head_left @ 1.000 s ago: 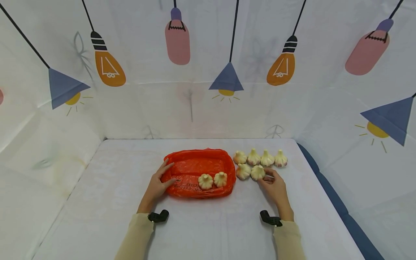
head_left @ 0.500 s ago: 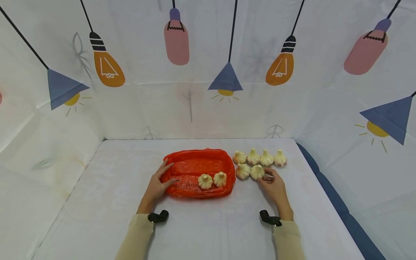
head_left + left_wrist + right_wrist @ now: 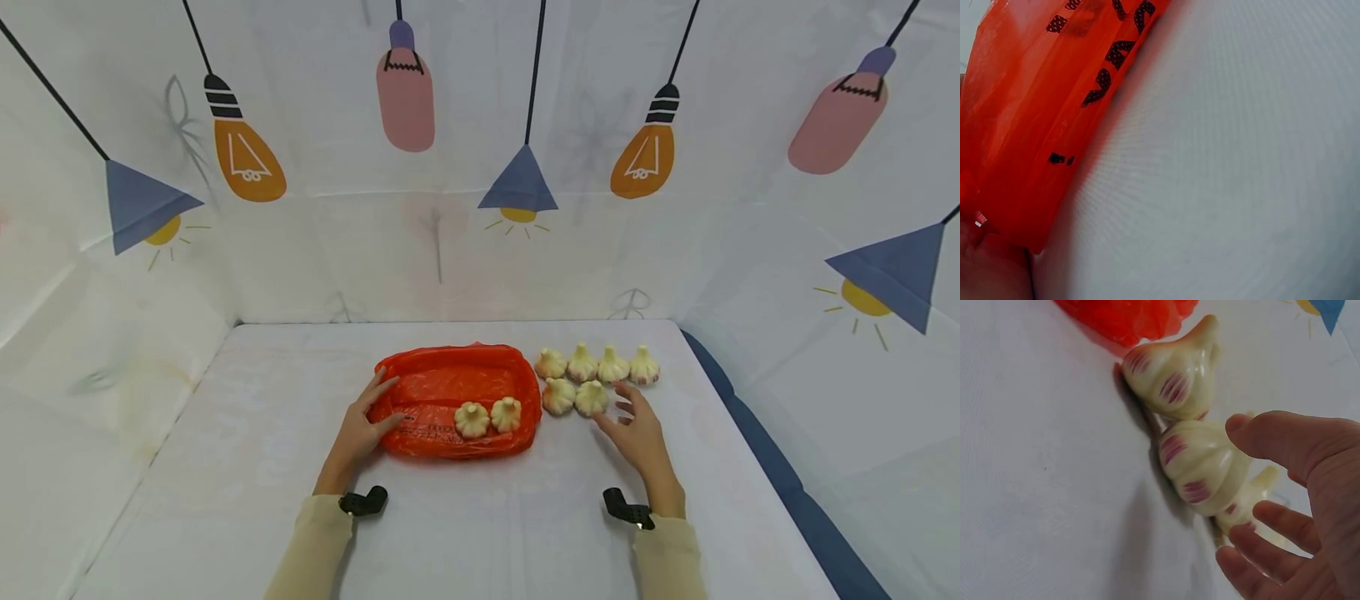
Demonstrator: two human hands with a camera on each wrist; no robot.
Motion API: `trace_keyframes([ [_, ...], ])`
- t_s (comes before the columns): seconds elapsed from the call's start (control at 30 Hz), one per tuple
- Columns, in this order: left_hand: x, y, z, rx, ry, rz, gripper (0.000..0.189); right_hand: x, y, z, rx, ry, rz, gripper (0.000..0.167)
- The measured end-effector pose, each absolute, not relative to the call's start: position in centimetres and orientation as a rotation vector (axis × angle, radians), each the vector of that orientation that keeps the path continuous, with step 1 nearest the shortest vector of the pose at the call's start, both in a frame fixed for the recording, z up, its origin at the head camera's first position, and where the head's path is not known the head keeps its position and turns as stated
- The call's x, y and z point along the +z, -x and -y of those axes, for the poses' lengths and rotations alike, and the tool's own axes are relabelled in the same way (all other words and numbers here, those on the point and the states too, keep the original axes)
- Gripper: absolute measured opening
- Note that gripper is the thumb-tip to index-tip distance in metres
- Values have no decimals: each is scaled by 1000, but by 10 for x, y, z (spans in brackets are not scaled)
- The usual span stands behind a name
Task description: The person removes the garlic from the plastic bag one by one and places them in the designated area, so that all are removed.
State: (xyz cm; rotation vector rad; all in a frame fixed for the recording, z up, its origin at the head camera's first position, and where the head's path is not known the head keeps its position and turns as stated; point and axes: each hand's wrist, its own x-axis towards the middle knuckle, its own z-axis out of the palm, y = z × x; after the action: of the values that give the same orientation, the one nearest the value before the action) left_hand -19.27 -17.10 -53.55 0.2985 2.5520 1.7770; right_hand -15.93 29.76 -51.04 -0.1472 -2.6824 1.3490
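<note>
- The right hand is grasping nothing: its fingers and thumb are spreading apart, released.
- The nearest garlic bulb is sitting just ahead of that hand's thumb; I cannot tell whether they are touching.
- A second bulb is lying just left of it, farther from the right hand.
- Four back bulbs are standing in a row beyond the right fingertips.
- The left hand is resting, fingers spread, on a red plastic-covered tray.
- Two bulbs are lying in it, right of the left thumb.
</note>
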Motion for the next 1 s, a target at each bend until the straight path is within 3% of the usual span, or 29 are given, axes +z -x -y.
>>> trace_keyframes([
  [0.43, -548, 198, 175, 1870, -396, -2542, 66, -463, 156, -273, 1252, -107, 2649, 85],
  [1.0, -548, 197, 174, 1860, -366, -2513, 66, -423, 174, -224, 1349, -442, 2748, 82],
])
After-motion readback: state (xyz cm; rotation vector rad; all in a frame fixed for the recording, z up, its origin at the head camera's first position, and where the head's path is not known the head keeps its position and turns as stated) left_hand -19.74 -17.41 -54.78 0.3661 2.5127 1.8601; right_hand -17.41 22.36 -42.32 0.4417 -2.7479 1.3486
